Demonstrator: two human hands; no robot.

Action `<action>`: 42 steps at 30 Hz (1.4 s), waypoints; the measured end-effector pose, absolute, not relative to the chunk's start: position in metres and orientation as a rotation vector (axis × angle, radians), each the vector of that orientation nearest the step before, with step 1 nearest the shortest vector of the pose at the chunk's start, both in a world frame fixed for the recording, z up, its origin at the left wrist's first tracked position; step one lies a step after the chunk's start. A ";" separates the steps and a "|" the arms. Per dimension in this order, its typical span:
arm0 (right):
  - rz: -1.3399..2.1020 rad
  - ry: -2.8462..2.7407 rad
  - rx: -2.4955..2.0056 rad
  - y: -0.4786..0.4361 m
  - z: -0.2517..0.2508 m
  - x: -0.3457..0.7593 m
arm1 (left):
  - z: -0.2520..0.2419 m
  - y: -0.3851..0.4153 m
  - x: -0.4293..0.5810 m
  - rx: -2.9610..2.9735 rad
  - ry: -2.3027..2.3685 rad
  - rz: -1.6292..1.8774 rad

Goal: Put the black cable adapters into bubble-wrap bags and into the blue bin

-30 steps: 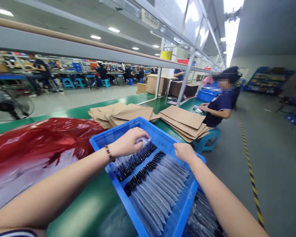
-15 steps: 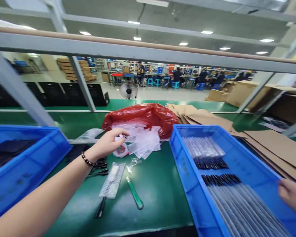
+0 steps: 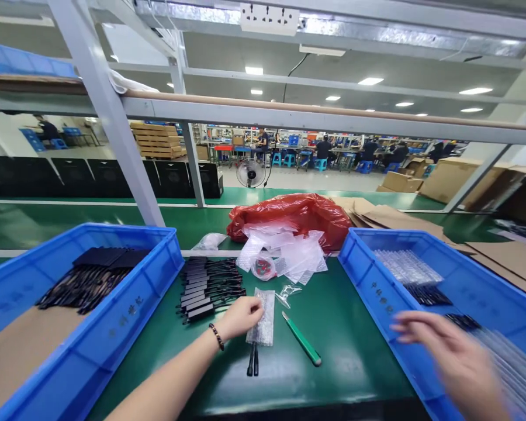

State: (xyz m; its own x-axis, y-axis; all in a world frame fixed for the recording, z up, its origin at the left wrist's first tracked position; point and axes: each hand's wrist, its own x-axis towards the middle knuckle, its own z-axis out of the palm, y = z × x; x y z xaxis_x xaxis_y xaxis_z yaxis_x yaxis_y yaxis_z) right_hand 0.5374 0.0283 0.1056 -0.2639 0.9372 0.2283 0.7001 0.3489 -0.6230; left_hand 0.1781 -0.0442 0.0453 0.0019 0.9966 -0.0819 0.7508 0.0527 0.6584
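Note:
My left hand (image 3: pixel 241 317) is closed at the left edge of a small bubble-wrap bag (image 3: pixel 266 316), fingertips pinched on it. Two black cable ends (image 3: pixel 253 359) stick out of the bag's lower end; the rest of what is inside is hard to make out. Blurred by motion, my right hand (image 3: pixel 458 359) hangs over the near side of the right blue crate (image 3: pixel 372 310), its fingers stretched out with nothing visible in them. A green utility knife (image 3: pixel 302 339) lies to the right of the bag. Left of the bag is a row of black cabled devices (image 3: pixel 201 292).
The left blue crate (image 3: pixel 135 310) holds more black devices and cardboard. Loose bubble bags (image 3: pixel 304 254), a tape roll (image 3: pixel 263 268) and a red plastic bag (image 3: pixel 298 213) lie at the back. Cardboard sheets (image 3: pixel 394 216) are behind the right crate, which holds bagged items.
My left hand came down from the loose bags onto the bubble-wrap bag. My right hand moved left from the crate's right side. The view swung left, and the bag now points straighter toward me.

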 end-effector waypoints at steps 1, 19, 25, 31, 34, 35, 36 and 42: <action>1.017 -1.904 -1.306 0.019 0.099 0.501 | 0.039 -0.040 0.179 1.757 1.762 0.630; 1.251 -1.880 -1.637 0.013 -0.001 0.282 | -0.011 -0.042 0.170 1.545 1.276 0.983; 0.370 -2.316 -1.839 0.032 0.065 0.328 | -0.018 -0.039 0.158 1.466 1.227 0.951; -0.047 -2.350 -2.233 0.098 0.079 0.398 | -0.014 -0.042 0.161 1.560 1.269 0.913; -0.104 -2.339 -2.325 0.130 0.064 0.419 | -0.012 -0.041 0.161 1.579 1.277 0.861; -0.132 -2.337 -2.337 0.138 0.058 0.424 | -0.012 -0.040 0.161 1.581 1.280 0.840; -0.162 -2.335 -2.342 0.146 0.053 0.429 | -0.012 -0.038 0.160 1.580 1.288 0.825; -0.261 -2.351 -2.320 0.170 0.033 0.452 | -0.013 -0.031 0.156 1.543 1.355 0.813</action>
